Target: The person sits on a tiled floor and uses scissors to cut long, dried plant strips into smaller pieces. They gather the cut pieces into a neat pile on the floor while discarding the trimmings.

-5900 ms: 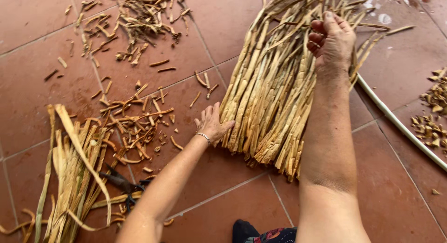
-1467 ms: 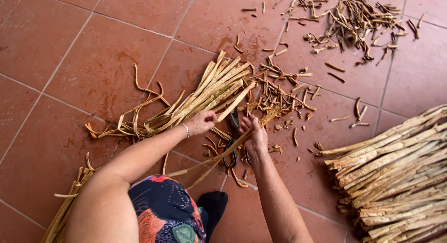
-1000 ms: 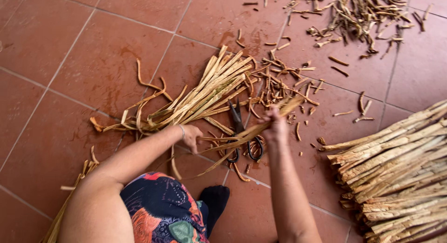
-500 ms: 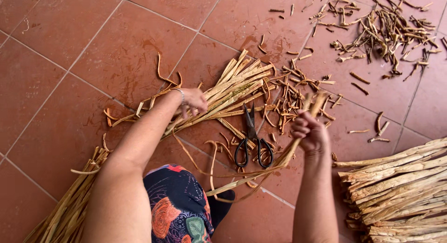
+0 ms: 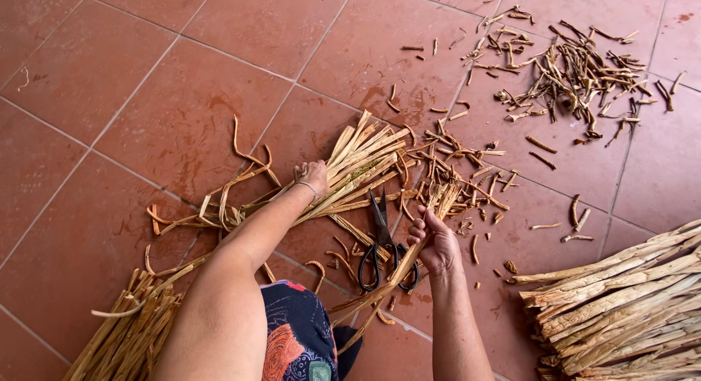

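Note:
My left hand (image 5: 312,174) rests on a fanned bundle of flat tan plant strips (image 5: 358,158) lying on the red tile floor; a thin bracelet is on that wrist. My right hand (image 5: 434,242) grips one long strip (image 5: 409,260) that runs down-left from the fist toward my lap. Black scissors (image 5: 381,242) lie on the floor just left of my right hand, blades pointing away from me. Short cut scraps (image 5: 460,180) are scattered beyond the scissors.
A thick pile of long pale strips (image 5: 621,308) lies at the lower right. Another bundle (image 5: 124,337) lies at the lower left. A heap of short dark scraps (image 5: 577,70) sits at the upper right. Patterned cloth (image 5: 299,344) covers my knee.
About six seconds ago both hands were on the big pile. Since then my right hand lifted one strip over the scissors; my left hand moved onto the fanned bundle.

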